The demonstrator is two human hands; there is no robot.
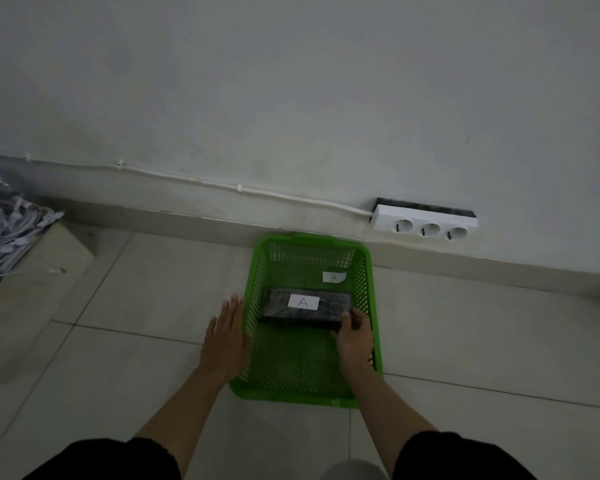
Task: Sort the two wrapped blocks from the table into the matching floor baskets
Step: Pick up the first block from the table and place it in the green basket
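A green mesh basket (253, 306) stands on the tiled floor against the wall, with a small white label marked A (334, 277) on its inner right side. Inside it lies a dark wrapped block (278, 306) bearing a white paper label marked A. My right hand (355, 336) reaches into the basket and grips the block's near right corner. My left hand (226, 336) is flat and open, fingers together, pressed against the outside of the basket's left wall. No second block or second basket is in view.
A white three-socket power strip (425, 225) is mounted on the wall just right of the basket, fed by a white cable (187, 178) along the wall. A cardboard box (32, 289) holding a bundle of white cables (7, 223) sits at the left.
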